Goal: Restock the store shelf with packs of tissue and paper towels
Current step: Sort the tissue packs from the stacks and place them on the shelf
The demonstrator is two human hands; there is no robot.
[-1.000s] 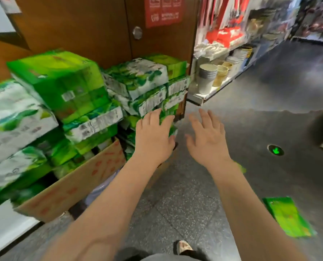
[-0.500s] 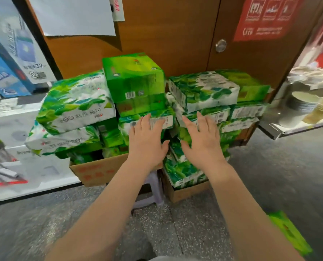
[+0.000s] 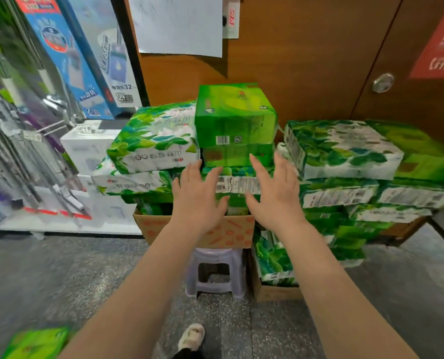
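Observation:
Green and white tissue packs are stacked in front of a wooden wall. A solid green pack [image 3: 235,120] tops the middle stack, above a pack with a barcode label [image 3: 237,183]. A leaf-print pack [image 3: 156,139] lies to its left and another leaf-print pack [image 3: 342,149] to its right. My left hand [image 3: 197,195] and my right hand [image 3: 275,190] are both stretched out with fingers spread, just in front of the middle stack. Neither hand holds anything.
The middle stack sits in a cardboard box [image 3: 226,233] on a small purple stool [image 3: 215,273]. A second box [image 3: 270,291] of packs stands on the floor to the right. A shelf with blue boxes [image 3: 86,58] is at left. A green pack [image 3: 34,343] lies on the floor.
My view has swung left and closer to the stacks. Both hands have stayed empty and spread, and have moved nearer to the middle stack.

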